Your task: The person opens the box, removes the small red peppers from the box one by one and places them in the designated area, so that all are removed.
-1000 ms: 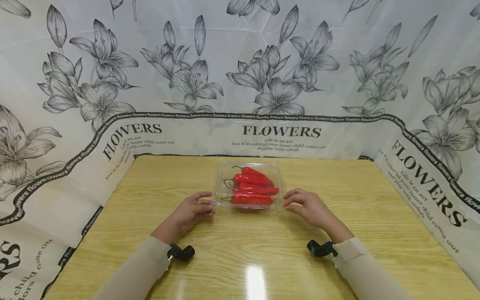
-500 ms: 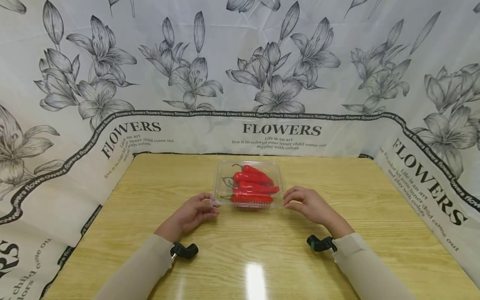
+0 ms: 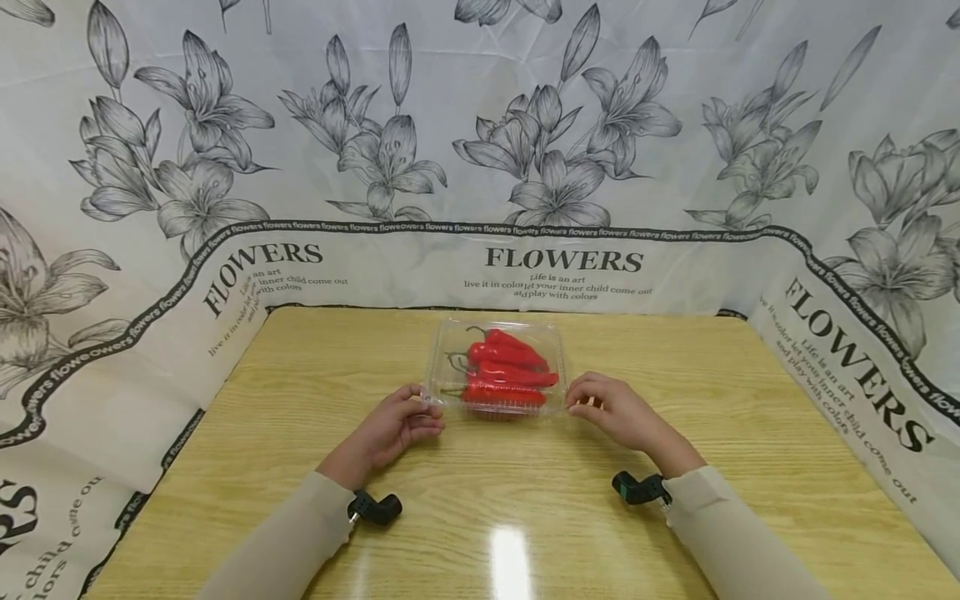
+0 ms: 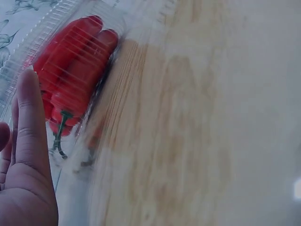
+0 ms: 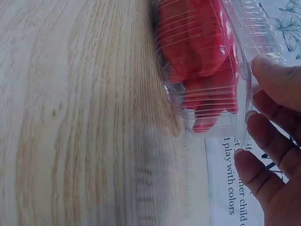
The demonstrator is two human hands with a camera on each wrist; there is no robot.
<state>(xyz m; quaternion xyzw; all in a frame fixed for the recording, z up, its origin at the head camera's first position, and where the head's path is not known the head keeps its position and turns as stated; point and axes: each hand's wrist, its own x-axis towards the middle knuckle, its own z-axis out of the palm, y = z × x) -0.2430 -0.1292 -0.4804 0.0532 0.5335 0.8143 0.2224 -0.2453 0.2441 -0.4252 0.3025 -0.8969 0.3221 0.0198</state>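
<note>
The fingers point(image 5: 269, 136) of the right hand point(image 3: 618, 414) bend inward, pinching the rim of a clear plastic container point(image 3: 553, 342) at its right front corner. Those of the left hand point(image 3: 386, 427), fairly straight, touch the left front corner; whether they grip it cannot be told. The container, holding red peppers point(image 3: 510, 373), sits toward the worktop's point(image 3: 450, 508) far side.

White cloth point(image 3: 247, 179) with grey lilies point(image 3: 555, 190) and black FLOWERS lettering point(image 3: 564, 260) borders the wooden counter point(image 3: 517, 479) left, far and right.
</note>
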